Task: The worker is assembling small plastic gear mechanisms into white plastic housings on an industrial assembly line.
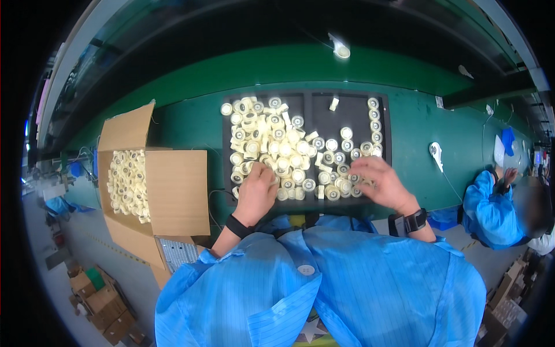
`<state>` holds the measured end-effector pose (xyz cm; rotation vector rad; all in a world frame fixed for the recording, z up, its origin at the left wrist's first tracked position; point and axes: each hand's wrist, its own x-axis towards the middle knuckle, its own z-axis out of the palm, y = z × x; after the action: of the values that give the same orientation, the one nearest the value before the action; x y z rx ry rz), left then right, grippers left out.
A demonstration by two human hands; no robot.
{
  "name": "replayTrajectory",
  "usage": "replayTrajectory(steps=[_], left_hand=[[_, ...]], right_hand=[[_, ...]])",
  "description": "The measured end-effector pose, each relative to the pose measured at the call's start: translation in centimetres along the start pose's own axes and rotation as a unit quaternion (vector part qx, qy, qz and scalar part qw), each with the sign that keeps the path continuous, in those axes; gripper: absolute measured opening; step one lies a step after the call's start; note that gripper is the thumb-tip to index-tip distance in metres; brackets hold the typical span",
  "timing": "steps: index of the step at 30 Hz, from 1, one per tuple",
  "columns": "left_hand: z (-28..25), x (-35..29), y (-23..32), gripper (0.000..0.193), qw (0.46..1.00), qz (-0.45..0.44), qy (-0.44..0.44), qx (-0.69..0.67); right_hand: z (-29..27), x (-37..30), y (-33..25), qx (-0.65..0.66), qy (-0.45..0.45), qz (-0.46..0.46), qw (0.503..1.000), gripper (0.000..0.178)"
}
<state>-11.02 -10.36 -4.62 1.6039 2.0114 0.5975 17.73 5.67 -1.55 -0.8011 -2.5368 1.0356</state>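
Note:
Cream-coloured toothed plastic gears [278, 147], many with a metal bearing-like centre, lie heaped in the left half of a black divided tray [352, 107]. At the near edge of that heap, my left hand [257, 192] has its fingers curled together over the gears; the fingertips are partly hidden. My right hand [383, 184] hovers over or touches the gears at the near right of the tray, fingers spread. Under and beside it sit loose gears [338, 173]. A straight column of gears [374, 115] stands along the tray's right wall, and one gear [334, 104] lies alone near the far side.
Left of the tray stands an open cardboard box [178, 194] full of similar gears [128, 182]. The tray rests on a green bench [416, 121]. White corded devices lie farther right [435, 155] and hang at the back [341, 49]. A co-worker in blue [491, 202] sits at right.

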Motion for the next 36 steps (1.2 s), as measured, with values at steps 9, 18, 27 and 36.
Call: replayTrajectory(steps=[9, 18, 27, 36], left_hand=[[-0.1, 0.0, 0.1, 0.017, 1.000, 0.003, 0.010, -0.004], [-0.1, -0.1, 0.3, 0.015, 1.000, 0.020, 0.012, -0.001], [-0.5, -0.2, 0.3, 0.023, 0.999, 0.033, -0.017, 0.023], [-0.2, -0.2, 0.3, 0.027, 0.995, 0.041, 0.024, -0.090]], right_hand=[[2.2, 0.7, -0.1, 0.159, -0.046, 0.167, 0.972, 0.030], [1.0, 2.7, -1.9, 0.784, 0.043, 0.181, 0.592, 0.049], [1.3, 3.2, -2.3, 0.810, 0.033, 0.157, 0.563, 0.051], [3.0, 4.4, -1.1, 0.539, 0.021, 0.222, 0.812, 0.033]])
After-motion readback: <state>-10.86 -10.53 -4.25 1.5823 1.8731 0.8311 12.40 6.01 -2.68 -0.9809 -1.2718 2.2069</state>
